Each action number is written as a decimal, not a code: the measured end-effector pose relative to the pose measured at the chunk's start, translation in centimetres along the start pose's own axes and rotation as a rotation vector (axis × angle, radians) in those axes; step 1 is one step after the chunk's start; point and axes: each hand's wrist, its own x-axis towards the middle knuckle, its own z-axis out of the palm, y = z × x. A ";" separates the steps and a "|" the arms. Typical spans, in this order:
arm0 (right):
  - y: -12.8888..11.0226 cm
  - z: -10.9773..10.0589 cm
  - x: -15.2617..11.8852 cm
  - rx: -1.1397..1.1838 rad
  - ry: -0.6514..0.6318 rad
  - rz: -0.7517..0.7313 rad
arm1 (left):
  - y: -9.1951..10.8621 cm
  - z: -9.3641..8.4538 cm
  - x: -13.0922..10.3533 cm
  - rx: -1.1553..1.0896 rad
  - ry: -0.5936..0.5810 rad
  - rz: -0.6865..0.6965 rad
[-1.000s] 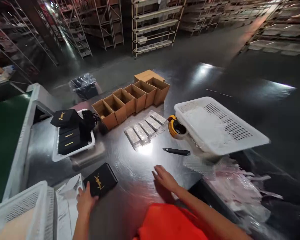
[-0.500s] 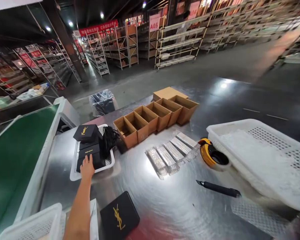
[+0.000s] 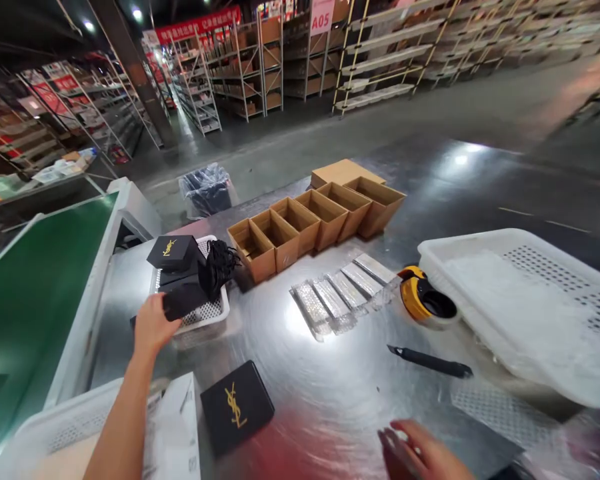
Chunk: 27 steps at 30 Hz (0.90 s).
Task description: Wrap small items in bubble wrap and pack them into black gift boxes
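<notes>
My left hand (image 3: 153,325) is closed on a flat black gift bag (image 3: 183,300), whose edges stick out on both sides of my fingers. It is at the near side of a white perforated basket (image 3: 223,308), which holds more black bags, a black box with a gold logo (image 3: 171,253) and a bundle of black cord handles (image 3: 221,263). My right hand (image 3: 423,453) is low over the table, blurred, fingers apart with nothing visible in them. A black box with a gold logo (image 3: 237,407) lies between my arms.
Behind stands a row of open cardboard boxes (image 3: 297,223). Bubble-wrapped packets (image 3: 333,300), a yellow tape dispenser (image 3: 423,297) and a black utility knife (image 3: 430,361) lie rightward. A large white basket (image 3: 445,250) is far right; a green conveyor (image 3: 45,267) runs left.
My left hand has drawn back toward me and left with a black bag taken from the basket. My right hand has come into view at the bottom. The view has shifted slightly.
</notes>
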 end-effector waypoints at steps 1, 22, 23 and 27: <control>-1.5 0.1 0.5 0.037 -0.004 -0.004 | 1.1 -1.8 -1.2 -0.135 0.107 -0.062; -6.2 -8.1 0.2 1.296 -0.830 0.604 | 26.7 5.6 -32.3 -0.961 -0.129 -0.626; -5.9 -8.5 0.5 1.278 -0.812 0.594 | 27.0 5.7 -32.5 -0.909 -0.152 -0.588; -5.6 -8.7 2.8 0.990 -0.626 0.561 | 27.8 7.6 -34.6 -0.970 -0.234 -0.690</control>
